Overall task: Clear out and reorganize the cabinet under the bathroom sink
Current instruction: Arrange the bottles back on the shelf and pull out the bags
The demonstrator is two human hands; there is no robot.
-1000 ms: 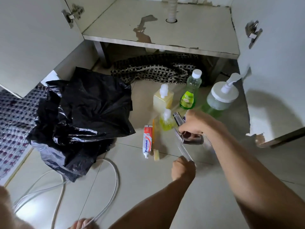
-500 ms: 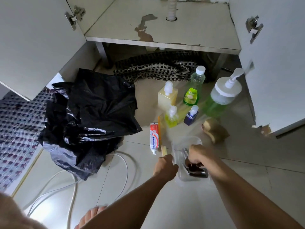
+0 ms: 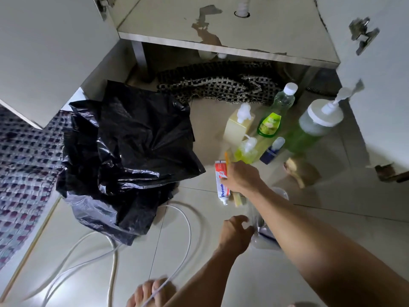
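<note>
Red-and-white toothpaste tube (image 3: pixel 222 182) lies on the floor tile, long axis pointing away from the person, just left of the right hand (image 3: pixel 241 176) fingers, which close around an orange toothbrush (image 3: pixel 228 161). Left hand (image 3: pixel 235 232) sits farther back, fingers loosely curled, holding nothing.

glossy blk plastic bag (image 3: pixel 132 156), smooth floor tiles (image 3: pixel 332 235)

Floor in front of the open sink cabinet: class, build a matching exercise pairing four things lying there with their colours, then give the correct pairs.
Things:
1. bin bag
2. toothpaste tube
3. large pump bottle
4. hose

Colours:
A. white
B. green liquid, white pump top
C. black
D. red and white, blue lettering

Pairs: 1-C, 2-D, 3-B, 4-A
</note>
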